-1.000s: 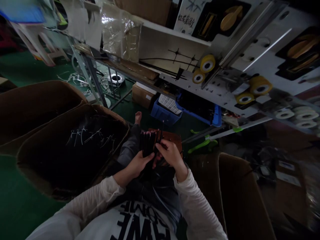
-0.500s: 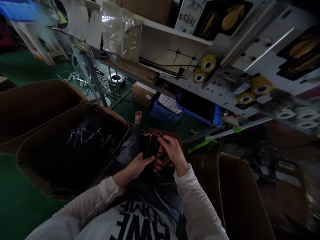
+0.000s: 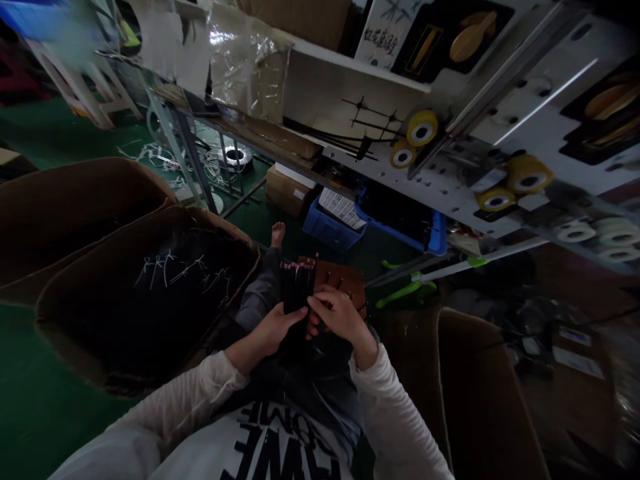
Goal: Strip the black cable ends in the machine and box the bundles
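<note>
A bundle of thin black wires (image 3: 296, 288) with pinkish tips stands upright in front of my body. My left hand (image 3: 273, 328) is closed around its lower part, thumb across the front. At the bundle's right side, my right hand (image 3: 337, 313) has its thumb and index finger pinched on a black wire whose tip rises above the others. Fingertips show below the right hand, close to the bundle. Just beyond it lies a reddish-brown board (image 3: 353, 277) with small dark pieces on it. The bundle's lower end is lost in shadow.
A large cardboard box (image 3: 210, 217) with dark contents and white ties stands at left. Another open cardboard box (image 3: 480, 373) is at right. Ahead are a blue bin (image 3: 333, 230), a blue tray (image 3: 437, 233) and a machine bench with yellow rollers (image 3: 421, 128).
My right hand has moved down from the wire tips to the bundle's lower right side, uncovering more of the brown board. My left hand keeps its hold. The view has shifted slightly.
</note>
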Motion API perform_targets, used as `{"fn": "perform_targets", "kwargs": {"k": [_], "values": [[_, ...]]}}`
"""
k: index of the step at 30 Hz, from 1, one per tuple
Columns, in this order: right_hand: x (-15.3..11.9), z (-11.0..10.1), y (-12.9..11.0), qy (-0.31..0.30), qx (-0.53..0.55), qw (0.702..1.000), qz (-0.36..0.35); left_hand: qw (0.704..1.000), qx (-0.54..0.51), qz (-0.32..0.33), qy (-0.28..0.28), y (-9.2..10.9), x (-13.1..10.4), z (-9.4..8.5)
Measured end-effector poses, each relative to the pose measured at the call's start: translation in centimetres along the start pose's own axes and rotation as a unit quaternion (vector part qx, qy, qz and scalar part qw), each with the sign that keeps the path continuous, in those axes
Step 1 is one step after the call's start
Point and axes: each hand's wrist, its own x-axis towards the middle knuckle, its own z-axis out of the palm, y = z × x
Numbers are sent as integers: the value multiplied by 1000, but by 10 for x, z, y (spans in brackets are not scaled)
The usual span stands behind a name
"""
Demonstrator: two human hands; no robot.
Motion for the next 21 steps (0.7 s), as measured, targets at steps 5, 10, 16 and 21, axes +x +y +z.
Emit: {"fn": "perform_targets", "kwargs": {"k": [5,10,16,21], "values": [[10,-11,0,35,202,976,71,999,-32,-22,-32,-1,-6,0],[19,-20,-11,-11,213,975,58,994,-59,-49,-81,-4,-7,-5],[17,-20,-12,3,227,972,53,991,-71,-51,-105,-4,-8,-10],[17,-17,-9,-4,208,977,53,989,-64,-67,-112,0,-10,-11]]}}
